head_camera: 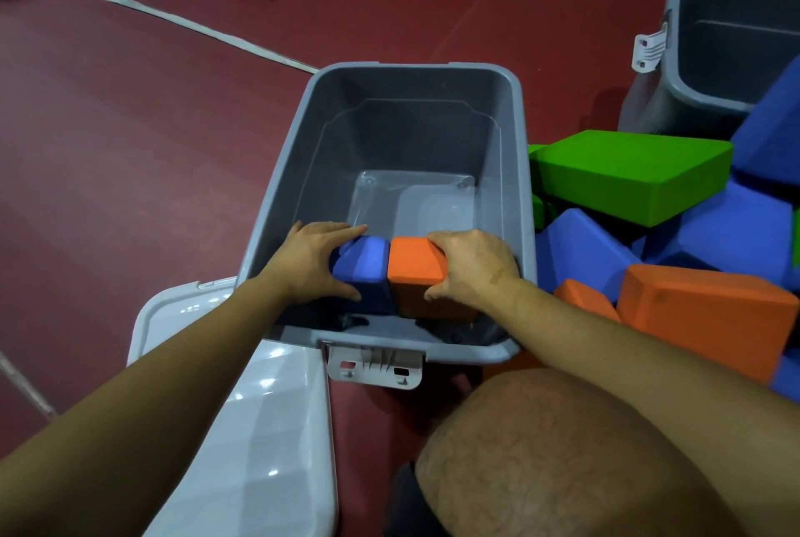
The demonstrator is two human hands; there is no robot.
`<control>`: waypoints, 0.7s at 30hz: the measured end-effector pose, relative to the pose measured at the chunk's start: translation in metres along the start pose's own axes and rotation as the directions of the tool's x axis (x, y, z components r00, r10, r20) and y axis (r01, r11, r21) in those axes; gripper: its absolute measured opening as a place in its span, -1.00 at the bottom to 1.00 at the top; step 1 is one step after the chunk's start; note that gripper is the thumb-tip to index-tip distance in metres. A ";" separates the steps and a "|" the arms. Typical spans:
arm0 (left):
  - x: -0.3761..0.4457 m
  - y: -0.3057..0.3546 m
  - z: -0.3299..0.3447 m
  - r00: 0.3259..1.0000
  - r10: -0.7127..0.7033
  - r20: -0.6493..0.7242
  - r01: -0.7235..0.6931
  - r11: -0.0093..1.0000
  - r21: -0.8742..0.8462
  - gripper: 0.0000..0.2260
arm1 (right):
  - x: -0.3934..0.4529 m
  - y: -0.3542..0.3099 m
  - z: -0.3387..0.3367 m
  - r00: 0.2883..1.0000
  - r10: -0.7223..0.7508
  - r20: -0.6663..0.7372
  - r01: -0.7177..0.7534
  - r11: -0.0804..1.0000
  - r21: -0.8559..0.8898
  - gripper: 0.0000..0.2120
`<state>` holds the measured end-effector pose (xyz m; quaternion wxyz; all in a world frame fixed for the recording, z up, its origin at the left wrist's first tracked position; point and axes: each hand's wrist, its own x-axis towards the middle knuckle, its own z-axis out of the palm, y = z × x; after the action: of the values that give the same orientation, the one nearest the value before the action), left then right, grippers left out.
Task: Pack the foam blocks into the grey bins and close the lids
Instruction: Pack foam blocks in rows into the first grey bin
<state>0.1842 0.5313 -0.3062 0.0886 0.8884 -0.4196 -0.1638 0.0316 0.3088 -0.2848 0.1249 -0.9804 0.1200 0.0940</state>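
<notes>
Red floor [173, 147] beneath grey bin [277, 207]: my left hand [309, 261] grips a blue block [361, 272], my right hand [469, 266] an orange block [413, 268], blocks touching inside.

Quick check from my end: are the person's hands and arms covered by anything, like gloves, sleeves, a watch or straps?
No. The left hand and the right hand are both bare, with no gloves, rings or tape visible. Both forearms are bare all the way to the picture edge, with no sleeve, watch, strap or cable in sight. A bare knee shows at the bottom.
</notes>
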 end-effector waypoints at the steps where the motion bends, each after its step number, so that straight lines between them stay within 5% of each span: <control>1: -0.004 0.002 0.000 0.999 -0.013 -0.050 0.012 1.000 -0.017 -0.08 | -0.001 0.002 -0.003 1.000 -0.009 0.013 0.009 1.000 0.001 -0.20; 7: -0.032 0.032 0.005 0.914 0.008 -0.405 -0.017 1.000 -0.017 -0.38 | -0.024 0.015 -0.012 0.996 -0.068 -0.063 0.064 0.996 -0.062 -0.04; 14: -0.045 0.049 0.000 0.966 -0.259 -0.023 0.236 0.911 -0.339 -0.41 | -0.055 0.034 -0.012 0.994 0.001 -0.112 -0.003 1.000 -0.021 0.00; 21: -0.056 0.059 -0.002 0.935 -0.323 0.146 0.352 0.793 -0.498 -0.39 | -0.063 0.050 -0.018 0.999 0.030 -0.011 -0.028 0.988 0.153 0.17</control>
<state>0.1094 0.5377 -0.2744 0.2817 0.8874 -0.1973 -0.3070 -0.0387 0.2701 -0.2656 0.1975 -0.9667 0.1419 0.0799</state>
